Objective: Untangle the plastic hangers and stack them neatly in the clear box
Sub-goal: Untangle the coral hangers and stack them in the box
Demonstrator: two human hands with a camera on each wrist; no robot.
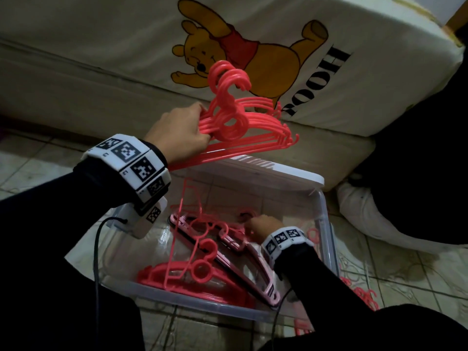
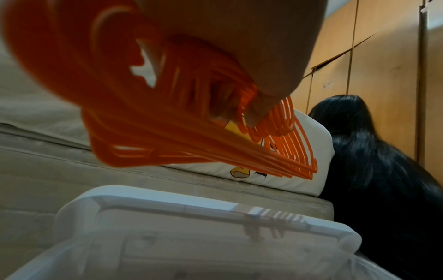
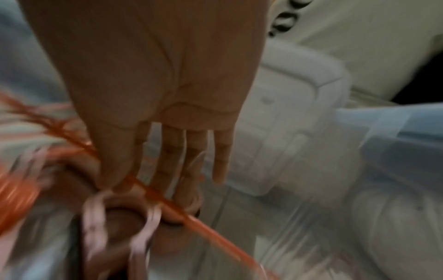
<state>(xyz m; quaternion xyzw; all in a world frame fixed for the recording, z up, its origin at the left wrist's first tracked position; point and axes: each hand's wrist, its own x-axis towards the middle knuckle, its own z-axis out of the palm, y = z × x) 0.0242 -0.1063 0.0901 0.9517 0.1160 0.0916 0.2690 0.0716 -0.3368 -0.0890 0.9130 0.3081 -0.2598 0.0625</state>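
My left hand (image 1: 182, 130) grips a neat bundle of several coral-red hangers (image 1: 235, 120) by one shoulder, hooks up, above the far rim of the clear box (image 1: 326, 219). In the left wrist view the bundle (image 2: 191, 132) fans out from under my left hand (image 2: 256, 113), over the box rim (image 2: 191, 204). My right hand (image 1: 263, 224) reaches down inside the box among tangled red hangers (image 1: 202, 264) and a pink hanger (image 1: 263, 274). The blurred right wrist view shows my right hand (image 3: 120, 181) pinching a thin red hanger (image 3: 215, 236) between thumb and forefinger, next to a pink hook (image 3: 95, 217).
The box stands on a tiled floor against a mattress with a bear print (image 1: 253, 59). Its white lid (image 1: 266, 171) lies at the far side. Loose red hangers (image 1: 364, 295) lie on the floor to the right. Another person in dark clothes (image 1: 417, 148) sits at the right.
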